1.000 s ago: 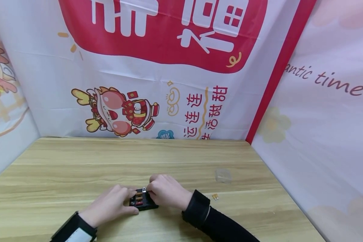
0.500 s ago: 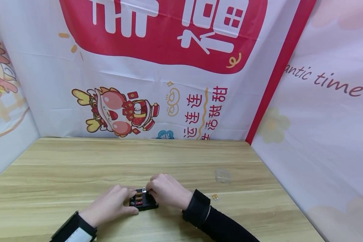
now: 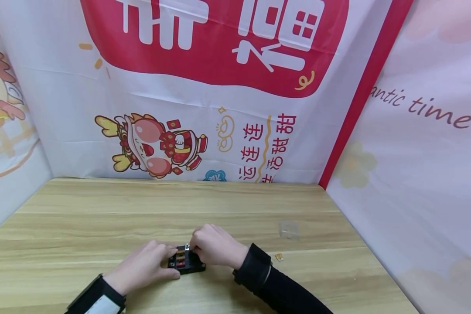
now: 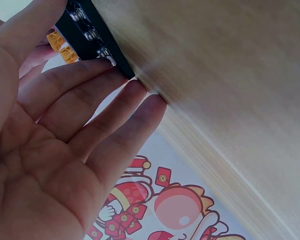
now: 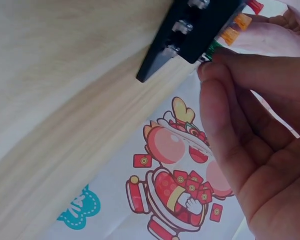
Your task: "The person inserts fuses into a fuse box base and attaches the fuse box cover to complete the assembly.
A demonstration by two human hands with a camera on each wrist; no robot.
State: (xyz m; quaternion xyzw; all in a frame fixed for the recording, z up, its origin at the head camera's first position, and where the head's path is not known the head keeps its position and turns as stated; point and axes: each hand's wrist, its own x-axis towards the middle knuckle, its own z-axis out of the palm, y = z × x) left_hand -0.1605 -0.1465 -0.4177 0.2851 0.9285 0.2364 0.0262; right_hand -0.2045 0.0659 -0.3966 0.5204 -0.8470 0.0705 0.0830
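A black fuse block [image 3: 196,264] lies on the table between both hands, with orange blade fuses [image 5: 229,35] and a red blade fuse [image 5: 255,6] standing in its slots. My left hand [image 3: 147,264] grips the block's left side, thumb at the near edge and fingers at the far edge. Thumb and index finger of my right hand [image 3: 216,246] pinch a green blade fuse [image 5: 212,48] at the block's far end. Most of that green fuse is hidden by the fingertips. Metal screw terminals [image 4: 90,33] line the block's side in the left wrist view.
A loose orange blade fuse [image 3: 279,257] lies to the right of the right wrist. Behind it is a clear plastic cover [image 3: 289,229]. The wooden table [image 3: 102,218] ends at a printed cloth backdrop [image 3: 235,161].
The right forearm has shifted slightly left, while the right fingers stay at the same end of the fuse block. My left hand and the block have hardly moved.
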